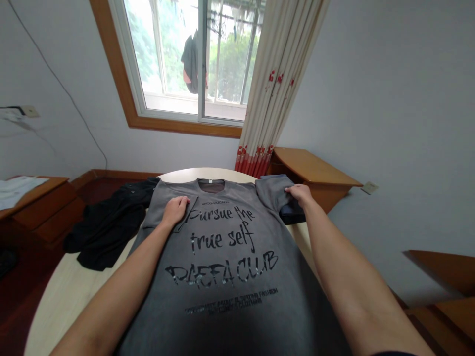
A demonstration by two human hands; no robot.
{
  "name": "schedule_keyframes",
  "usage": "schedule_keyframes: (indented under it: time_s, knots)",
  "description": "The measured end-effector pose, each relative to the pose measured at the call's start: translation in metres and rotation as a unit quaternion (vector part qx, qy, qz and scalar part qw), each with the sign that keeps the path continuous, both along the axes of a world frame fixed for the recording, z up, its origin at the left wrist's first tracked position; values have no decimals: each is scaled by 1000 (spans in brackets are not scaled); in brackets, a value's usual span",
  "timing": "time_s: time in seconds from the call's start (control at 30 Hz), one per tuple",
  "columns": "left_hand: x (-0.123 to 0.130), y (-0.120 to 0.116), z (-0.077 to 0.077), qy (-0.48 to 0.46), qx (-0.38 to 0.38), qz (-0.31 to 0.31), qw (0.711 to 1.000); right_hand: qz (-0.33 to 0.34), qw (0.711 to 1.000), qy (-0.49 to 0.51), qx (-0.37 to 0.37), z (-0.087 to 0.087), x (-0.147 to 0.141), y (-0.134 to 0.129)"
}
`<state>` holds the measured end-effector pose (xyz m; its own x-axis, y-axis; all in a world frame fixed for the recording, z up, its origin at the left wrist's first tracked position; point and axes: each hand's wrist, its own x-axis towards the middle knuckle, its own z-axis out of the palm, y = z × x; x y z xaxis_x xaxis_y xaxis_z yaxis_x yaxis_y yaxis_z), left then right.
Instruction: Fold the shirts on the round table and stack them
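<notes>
While the left sleeve (pixel 156 212) is being pressed over the front of the gray T-shirt (pixel 228 262) by the left hand (pixel 175 210), the right sleeve (pixel 272 190) is being pinched near its outer edge by the right hand (pixel 300 194). The left fingers are being held curled on top of the cloth; whether any is being gripped beneath them cannot be told. The T-shirt is being supported face up by the pale table (pixel 55 296), its collar pointing toward the window (pixel 202 69). Judging by this, the sleeves are being turned inward. To do it well, the left fold should be being weighted lightly, so that the print is not being wrinkled. The right sleeve should be being lifted clear of the dark clothes (pixel 293 216) beside it, its crease being lined up with the shirt's side.
</notes>
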<state>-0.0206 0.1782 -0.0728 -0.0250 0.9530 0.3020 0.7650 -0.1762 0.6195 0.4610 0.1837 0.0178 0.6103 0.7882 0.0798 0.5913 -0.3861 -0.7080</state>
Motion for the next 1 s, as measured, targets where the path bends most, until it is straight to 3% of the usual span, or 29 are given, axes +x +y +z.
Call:
schedule_keyframes:
  time_s: [0.1,0.17,0.23,0.3,0.5,0.7,0.83,1.0]
  knots:
    - [0,0,0,-1,-8,6,1000,122,981,-94,117,12,-29,-19]
    - [1,0,0,1,-8,4,1000,264,939,-168,141,11,-53,-34]
    - [1,0,0,6,-9,4,1000,386,895,-206,86,2,-76,-48]
    - [1,0,0,10,-10,8,1000,430,874,-227,16,-12,-92,-56]
    - [2,1,0,13,-1,-1,1000,356,891,-267,-92,-43,-103,-29]
    - [1,1,-3,25,10,0,1000,288,921,-245,-94,-56,-105,26]
    - [2,1,-3,22,10,-7,1000,226,939,-243,-92,-57,-112,61]
    - [3,-2,0,22,1,-4,1000,123,961,-217,-118,-47,-115,96]
